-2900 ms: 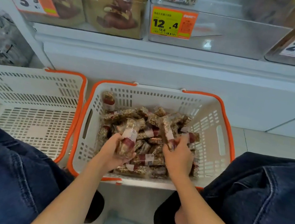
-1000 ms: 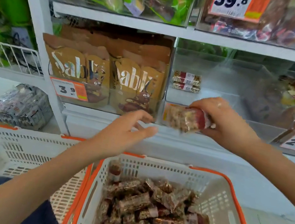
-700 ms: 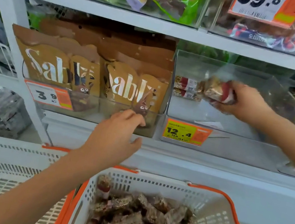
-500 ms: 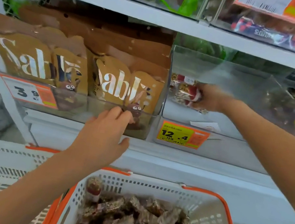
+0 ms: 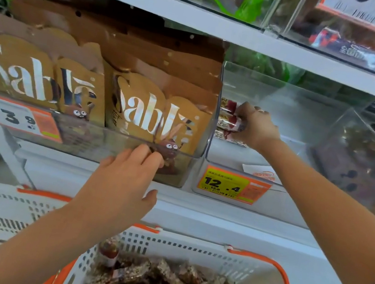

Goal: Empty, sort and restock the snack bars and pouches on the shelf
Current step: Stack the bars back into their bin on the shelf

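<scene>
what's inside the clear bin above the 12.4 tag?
A short stack of snack bars at its left wall, the right hand gripping them, and a paper slip. The hand hides their right ends.

single head view, close, facing forward at shelf (image 5: 225, 33), tilted slightly down.

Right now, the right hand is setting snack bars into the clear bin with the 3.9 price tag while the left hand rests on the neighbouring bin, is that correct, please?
Not quite: the head view shows the right hand setting the snack bars into the clear bin above the 12.4 price tag. The 3.9 tag is on the pouch bin, where the left hand rests.
</scene>
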`<state>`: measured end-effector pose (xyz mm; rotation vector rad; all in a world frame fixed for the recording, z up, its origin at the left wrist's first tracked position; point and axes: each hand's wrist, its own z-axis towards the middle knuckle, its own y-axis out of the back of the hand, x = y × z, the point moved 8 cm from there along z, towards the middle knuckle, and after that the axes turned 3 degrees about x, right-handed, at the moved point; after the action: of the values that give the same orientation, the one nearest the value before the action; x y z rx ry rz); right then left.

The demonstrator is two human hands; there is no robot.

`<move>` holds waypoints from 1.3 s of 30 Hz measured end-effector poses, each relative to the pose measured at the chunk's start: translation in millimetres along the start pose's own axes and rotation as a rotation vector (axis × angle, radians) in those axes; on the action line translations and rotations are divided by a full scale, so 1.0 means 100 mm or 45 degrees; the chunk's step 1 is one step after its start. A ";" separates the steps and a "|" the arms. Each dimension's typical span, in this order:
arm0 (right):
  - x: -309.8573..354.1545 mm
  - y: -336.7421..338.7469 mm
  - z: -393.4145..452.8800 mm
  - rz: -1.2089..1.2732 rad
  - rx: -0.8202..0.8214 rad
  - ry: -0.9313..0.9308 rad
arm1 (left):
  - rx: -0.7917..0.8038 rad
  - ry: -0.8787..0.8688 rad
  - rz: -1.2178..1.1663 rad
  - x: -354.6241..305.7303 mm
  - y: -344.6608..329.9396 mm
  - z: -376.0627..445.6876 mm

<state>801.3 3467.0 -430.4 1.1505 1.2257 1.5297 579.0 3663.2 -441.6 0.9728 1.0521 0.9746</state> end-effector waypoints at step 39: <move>0.02 -0.18 -2.61 0.839 -0.811 -0.103 | 0.395 0.347 -0.635 0.12 -0.85 -0.37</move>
<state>548.2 3416.4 -473.8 1.1995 0.2296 2.1138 559.0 3657.7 -532.5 0.7755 1.6179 0.5450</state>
